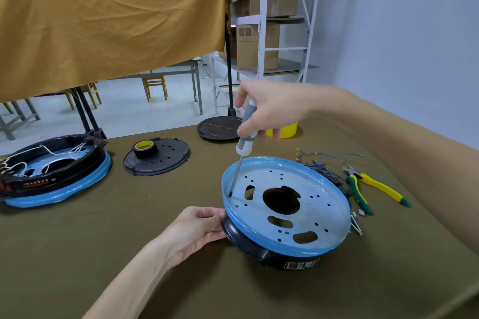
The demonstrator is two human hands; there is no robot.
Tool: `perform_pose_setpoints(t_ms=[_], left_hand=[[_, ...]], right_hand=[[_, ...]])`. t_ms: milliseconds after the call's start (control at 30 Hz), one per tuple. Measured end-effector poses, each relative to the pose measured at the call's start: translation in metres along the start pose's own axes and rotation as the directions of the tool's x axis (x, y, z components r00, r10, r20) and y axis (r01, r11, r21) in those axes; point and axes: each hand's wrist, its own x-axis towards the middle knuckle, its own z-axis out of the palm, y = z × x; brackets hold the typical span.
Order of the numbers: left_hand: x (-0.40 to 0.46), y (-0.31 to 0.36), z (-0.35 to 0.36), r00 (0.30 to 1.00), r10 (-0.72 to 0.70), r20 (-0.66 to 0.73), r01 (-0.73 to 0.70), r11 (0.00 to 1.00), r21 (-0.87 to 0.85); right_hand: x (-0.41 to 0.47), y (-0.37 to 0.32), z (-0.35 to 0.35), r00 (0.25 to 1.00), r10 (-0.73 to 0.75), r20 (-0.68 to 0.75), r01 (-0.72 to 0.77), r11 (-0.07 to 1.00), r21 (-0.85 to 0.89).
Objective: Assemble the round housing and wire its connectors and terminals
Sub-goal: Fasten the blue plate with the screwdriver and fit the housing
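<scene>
A round housing [324, 204] lies in front of me: a perforated metal plate with a blue film rim, seated on a black base ring. My left hand [194, 230] grips the housing's left edge. My right hand [264, 109] holds a grey-handled screwdriver [245, 137] upright, its tip down on the plate near the left rim. Blue wires with terminals [318, 158] lie behind the housing. A few loose screws [356, 224] lie at its right edge.
A second housing with white wires [51, 171] sits at the far left. A black round cover [166, 158] carries a roll of black tape [144, 149]. Another black disc [217, 128] and a yellow container [285, 131] stand behind. Yellow-green pliers [373, 186] lie at the right.
</scene>
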Motion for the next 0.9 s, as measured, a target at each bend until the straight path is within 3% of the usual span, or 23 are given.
perform_pose_setpoints(t_ms=[67, 167, 333, 467, 600, 733, 900], left_hand=[[0.000, 0.000, 0.001, 1.000, 0.011, 0.001, -0.011, 1.000, 0.006], [-0.002, 0.001, 0.002, 1.000, 0.009, -0.006, -0.009, 1.000, 0.008], [-0.004, 0.003, 0.003, 1.000, -0.002, -0.021, 0.003, 1.000, 0.016], [-0.005, 0.002, 0.005, 0.999, -0.004, -0.039, 0.006, 1.000, 0.029], [-0.004, 0.002, 0.006, 0.999, 0.003, -0.041, 0.000, 0.999, 0.055], [-0.004, 0.002, 0.008, 0.998, 0.009, -0.063, -0.004, 0.997, 0.079], [-0.005, 0.007, 0.008, 0.997, -0.042, -0.061, 0.046, 0.997, 0.066]], right_hand=[[-0.003, -0.001, 0.001, 1.000, -0.002, -0.007, 0.002, 1.000, 0.019], [-0.004, -0.003, 0.009, 0.994, -0.005, -0.105, -0.006, 0.994, -0.112], [-0.010, -0.007, -0.002, 1.000, -0.012, 0.003, 0.012, 1.000, 0.011], [-0.009, -0.009, 0.014, 0.979, -0.078, -0.189, 0.029, 0.969, -0.246], [-0.008, -0.010, 0.006, 0.999, -0.015, -0.031, 0.013, 0.999, -0.048], [-0.006, -0.012, 0.015, 0.988, -0.062, -0.143, 0.021, 0.962, -0.271], [-0.009, -0.013, 0.007, 1.000, -0.016, -0.021, 0.013, 0.989, -0.147]])
